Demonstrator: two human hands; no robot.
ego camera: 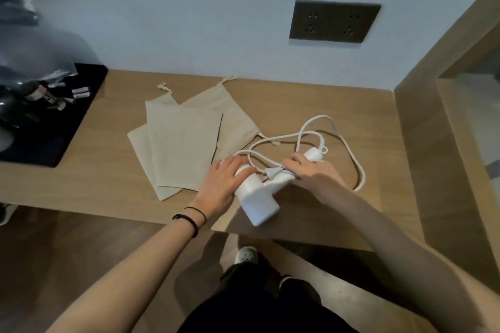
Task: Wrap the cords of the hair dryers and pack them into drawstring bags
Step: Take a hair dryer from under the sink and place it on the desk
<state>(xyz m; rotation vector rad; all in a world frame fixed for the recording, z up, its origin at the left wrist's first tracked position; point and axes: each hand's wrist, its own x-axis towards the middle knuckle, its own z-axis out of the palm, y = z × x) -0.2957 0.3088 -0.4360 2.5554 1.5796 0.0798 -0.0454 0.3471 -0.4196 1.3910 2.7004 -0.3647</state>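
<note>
The left hand is curling its fingers over the barrel of a hair dryer lying at the table's near edge, the right hand is gripping its handle, the cord is looping beyond the fingers, and drawstring bags are lying just left, with items on a dark tray too blurred to identify.

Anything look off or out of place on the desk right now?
Nothing damaged or spilled. The cord sprawls in loose loops beside the hair dryer, not yet wrapped; the drawstring bags lie fanned, overlapping askew.
</note>
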